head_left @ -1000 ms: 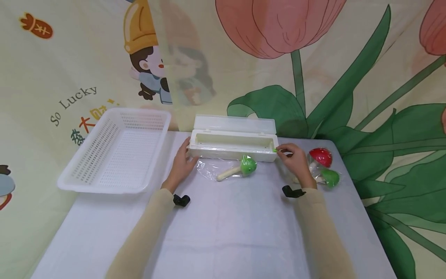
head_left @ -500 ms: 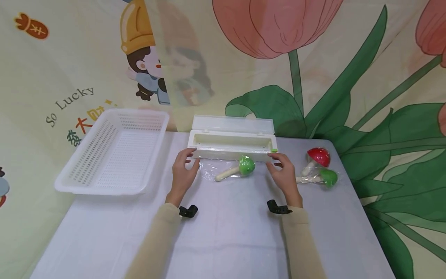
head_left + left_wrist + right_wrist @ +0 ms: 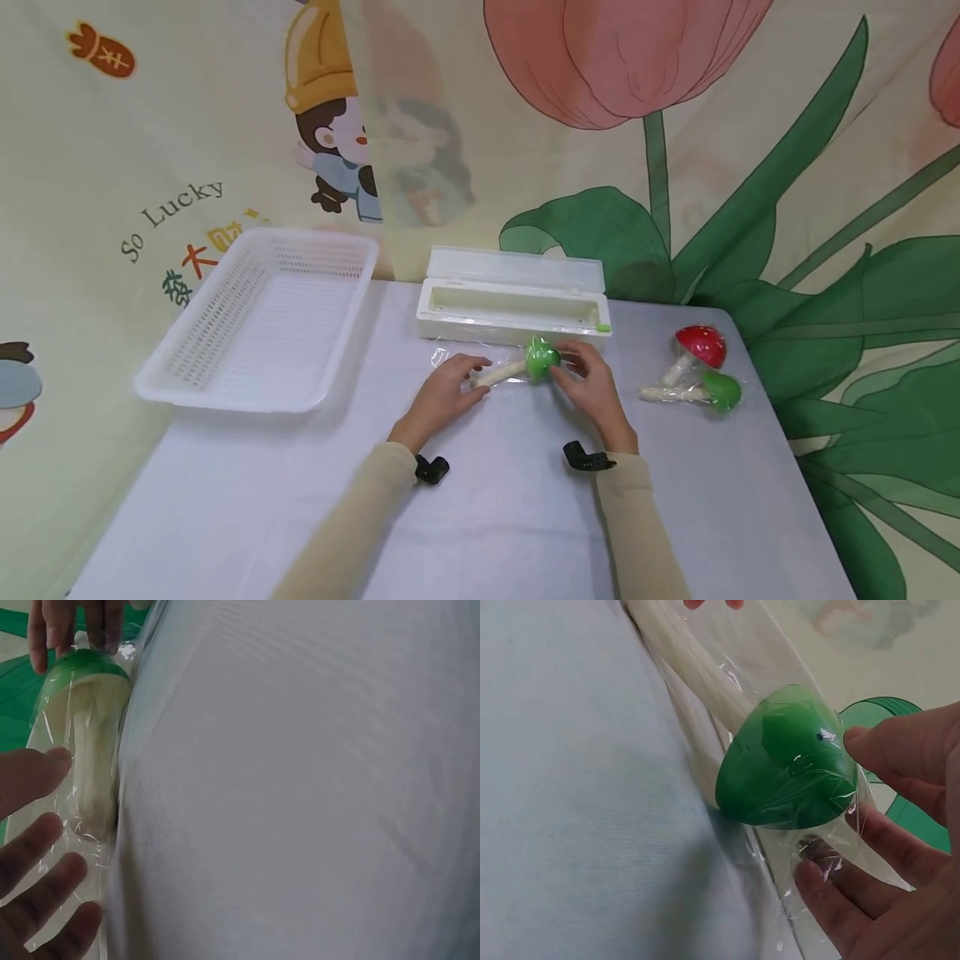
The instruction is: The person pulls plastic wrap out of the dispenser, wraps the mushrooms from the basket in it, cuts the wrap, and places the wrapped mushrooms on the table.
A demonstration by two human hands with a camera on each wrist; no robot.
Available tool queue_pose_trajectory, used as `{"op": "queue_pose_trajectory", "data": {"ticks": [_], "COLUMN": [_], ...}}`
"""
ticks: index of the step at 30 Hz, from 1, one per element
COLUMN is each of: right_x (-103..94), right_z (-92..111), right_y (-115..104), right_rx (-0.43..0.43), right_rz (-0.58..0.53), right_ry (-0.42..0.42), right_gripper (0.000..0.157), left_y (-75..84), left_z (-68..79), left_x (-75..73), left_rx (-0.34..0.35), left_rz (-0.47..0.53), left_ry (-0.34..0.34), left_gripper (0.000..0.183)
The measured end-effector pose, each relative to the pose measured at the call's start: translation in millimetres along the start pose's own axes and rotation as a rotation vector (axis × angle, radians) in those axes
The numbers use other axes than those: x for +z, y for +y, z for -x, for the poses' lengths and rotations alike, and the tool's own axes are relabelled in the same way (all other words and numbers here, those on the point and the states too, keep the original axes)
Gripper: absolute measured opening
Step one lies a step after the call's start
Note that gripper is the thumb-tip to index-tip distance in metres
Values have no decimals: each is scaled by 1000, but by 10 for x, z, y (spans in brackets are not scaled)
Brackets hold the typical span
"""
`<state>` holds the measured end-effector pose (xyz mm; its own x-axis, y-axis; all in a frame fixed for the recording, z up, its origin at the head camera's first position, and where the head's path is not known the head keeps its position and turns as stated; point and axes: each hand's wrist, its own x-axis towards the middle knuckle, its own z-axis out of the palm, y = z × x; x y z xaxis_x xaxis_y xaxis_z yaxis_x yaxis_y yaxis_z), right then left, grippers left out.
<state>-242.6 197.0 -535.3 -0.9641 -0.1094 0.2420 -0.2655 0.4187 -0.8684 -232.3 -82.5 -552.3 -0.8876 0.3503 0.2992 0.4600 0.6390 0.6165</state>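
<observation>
A green-capped mushroom [image 3: 542,360] with a pale stem lies in a clear plastic bag on the table, in front of a long white box [image 3: 517,325]. Around the stem end, my left hand [image 3: 442,393] has its fingers spread; in the left wrist view the thumb and fingers [image 3: 45,896] are extended with nothing pinched between them. My right hand [image 3: 592,385] is at the cap, its thumb [image 3: 889,746] close beside the cap and its fingers at the loose plastic. Whether the thumb touches the cap I cannot tell.
The box has its translucent lid [image 3: 517,268] raised at the back and a green tab [image 3: 602,327] at its front right. A white perforated basket [image 3: 300,404] stands at the left. At the right lie a red-capped mushroom [image 3: 701,346] and another green-capped mushroom [image 3: 722,392], both bagged.
My right hand has left the box's green tab and moved to the mushroom's cap. My left hand has come off the box's left end to the stem.
</observation>
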Motion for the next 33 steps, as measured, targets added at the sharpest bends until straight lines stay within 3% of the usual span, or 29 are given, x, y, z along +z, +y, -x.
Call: {"op": "queue_pose_trajectory", "data": {"ticks": [6,15,33], "right_x": [10,4,-38], "right_z": [49,160,476], "right_y": [37,16,-46], "right_rx": [43,36,18], "right_rz": [2,23,88], "right_ry": [-42,-43,-14], "right_gripper": [44,38,32], "left_y": [51,112,213], "left_z": [-13,-17,149], "left_x": [43,13,-41], "left_rx": [-45,-124,-113], "left_rz": [-22,33,88], "left_ry": [-44,-182,-268], "left_gripper": [45,36,23]}}
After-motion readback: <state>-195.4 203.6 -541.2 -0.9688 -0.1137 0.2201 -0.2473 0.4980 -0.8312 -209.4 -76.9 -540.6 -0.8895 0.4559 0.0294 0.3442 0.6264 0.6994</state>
